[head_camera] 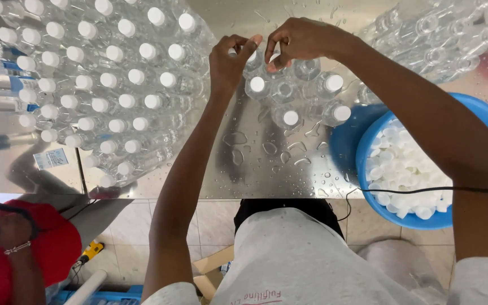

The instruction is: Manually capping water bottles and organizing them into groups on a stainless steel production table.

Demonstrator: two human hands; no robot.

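Observation:
My left hand pinches a white cap on top of a clear plastic bottle in a small group of bottles at the middle of a wet steel table. My right hand hovers just to its right, fingertips curled down over another bottle; whether it holds a cap is hidden. Some bottles in this group carry white caps, others stand uncapped.
A large block of capped bottles fills the table's left. Uncapped bottles crowd the far right. A blue bowl of white caps sits at the right edge. Another person's arm with red cloth is at lower left.

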